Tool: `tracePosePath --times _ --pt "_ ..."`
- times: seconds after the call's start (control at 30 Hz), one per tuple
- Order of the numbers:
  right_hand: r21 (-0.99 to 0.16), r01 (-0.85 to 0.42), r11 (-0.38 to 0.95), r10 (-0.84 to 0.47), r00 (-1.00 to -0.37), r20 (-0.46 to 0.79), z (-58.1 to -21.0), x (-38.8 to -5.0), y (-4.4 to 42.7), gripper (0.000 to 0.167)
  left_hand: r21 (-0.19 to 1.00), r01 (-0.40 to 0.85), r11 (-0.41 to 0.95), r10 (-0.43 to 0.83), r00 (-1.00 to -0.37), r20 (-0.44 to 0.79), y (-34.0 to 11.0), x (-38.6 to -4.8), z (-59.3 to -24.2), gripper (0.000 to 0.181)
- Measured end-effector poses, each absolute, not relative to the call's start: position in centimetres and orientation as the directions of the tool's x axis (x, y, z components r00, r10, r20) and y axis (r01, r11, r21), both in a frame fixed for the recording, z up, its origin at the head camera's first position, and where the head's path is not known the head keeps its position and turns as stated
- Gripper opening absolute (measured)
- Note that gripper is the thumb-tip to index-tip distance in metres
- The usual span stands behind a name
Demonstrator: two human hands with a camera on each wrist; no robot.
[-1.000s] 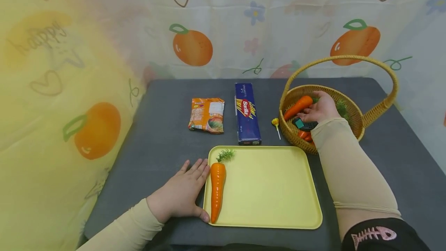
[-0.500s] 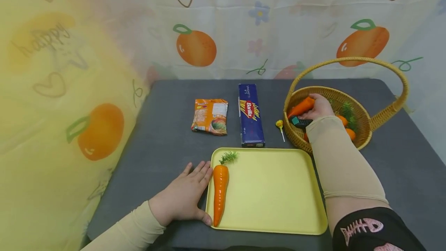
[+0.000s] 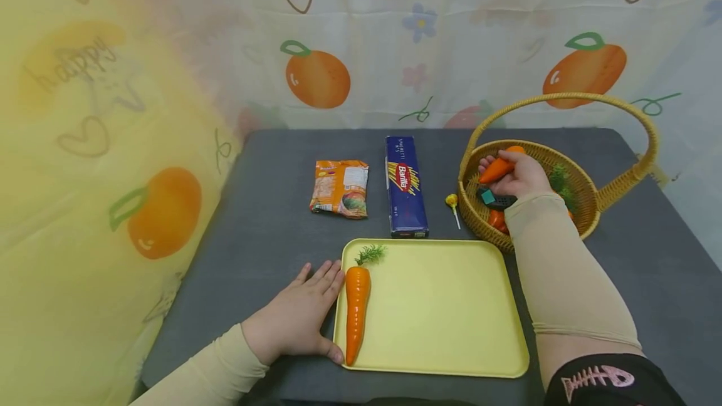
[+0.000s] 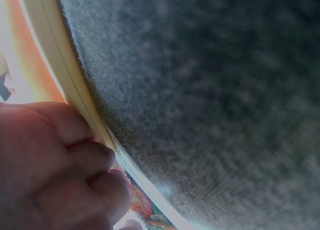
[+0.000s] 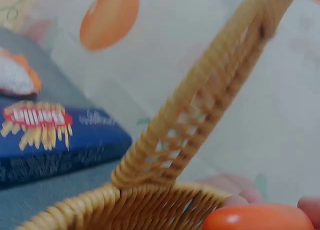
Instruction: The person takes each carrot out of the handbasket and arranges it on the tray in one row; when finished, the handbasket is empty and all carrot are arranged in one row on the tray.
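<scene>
your right hand has a smooth, orange, tapered carrot in its grip

you have that carrot clamped between the fingers of your right hand, within the round tan wicker basket. the right wrist view shows fingertips at both sides of it; how firm the hold is, i cannot tell. reading the flat, yellow, rectangular tray as the dial, the basket stands at about half past one, its tall arched handle rising over it.

your left hand is at nine o'clock, fingers straight and fingertips against the tray's rim, gripping nothing. just inside that rim, also at nine, lies a long, glossy orange carrot with a feathery green top, its leaves toward twelve. beyond the tray are a dark blue spaghetti box near twelve and a shiny orange printed packet near eleven.

the step in hand looks to be securing the carrot in the basket, ahead of any lift. as i judge it, the next move calls for a settled pinch, then a raise over the rim toward seven o'clock, clear of the handle, while your left hand steadies the tray.
</scene>
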State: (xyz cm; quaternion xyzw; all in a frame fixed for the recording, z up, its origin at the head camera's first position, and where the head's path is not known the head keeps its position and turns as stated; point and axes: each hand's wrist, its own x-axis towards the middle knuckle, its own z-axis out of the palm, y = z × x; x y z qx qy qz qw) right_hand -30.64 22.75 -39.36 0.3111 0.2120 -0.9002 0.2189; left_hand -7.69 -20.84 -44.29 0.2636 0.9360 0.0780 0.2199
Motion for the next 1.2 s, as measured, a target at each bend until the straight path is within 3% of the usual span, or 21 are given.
tracePosePath --times 0.2,0.37,0.47,0.57,0.7,0.8,0.97,1.2 --pt "-0.302 0.496 -0.814 -0.278 -0.789 -0.548 -38.8 -28.1 22.9 0.050 0.256 0.452 0.854 0.519 -0.768 -0.375 -20.9 -7.8 -44.6 0.144" --pt "-0.426 0.505 -0.751 -0.366 -0.855 -0.368 -38.7 -24.7 23.0 0.031 0.259 0.443 0.858 0.512 -0.770 -0.380 -21.0 -7.9 -44.7 0.144" --pt "-0.474 0.510 -0.717 -0.463 -0.858 -0.223 -38.9 -22.8 22.7 0.026 0.257 0.438 0.862 0.506 -0.774 -0.380 -21.1 -7.9 -44.7 0.143" --pt "-0.478 0.529 -0.701 -0.575 -0.816 -0.059 -39.5 -21.3 22.2 0.034 0.251 0.437 0.864 0.503 -0.777 -0.378 -21.1 -7.9 -44.7 0.143" --pt "-0.501 0.554 -0.665 -0.691 -0.711 0.132 -40.5 -19.4 21.3 0.047 0.253 0.436 0.864 0.503 -0.779 -0.374 -21.1 -7.9 -44.6 0.143" --pt "-0.524 0.561 -0.641 -0.736 -0.642 0.214 -41.4 -18.1 20.3 0.050 0.254 0.437 0.863 0.504 -0.780 -0.370 -21.0 -7.9 -44.5 0.143" --pt "-0.585 0.561 -0.586 -0.769 -0.613 0.183 -42.7 -15.9 18.1 0.046 0.253 0.442 0.861 0.508 -0.778 -0.368 -20.9 -7.9 -44.4 0.143" --pt "-0.693 0.600 -0.400 -0.766 -0.634 -0.107 -44.6 -12.8 14.6 0.041 0.254 0.450 0.856 0.516 -0.775 -0.365 -20.7 -7.7 -44.5 0.143"
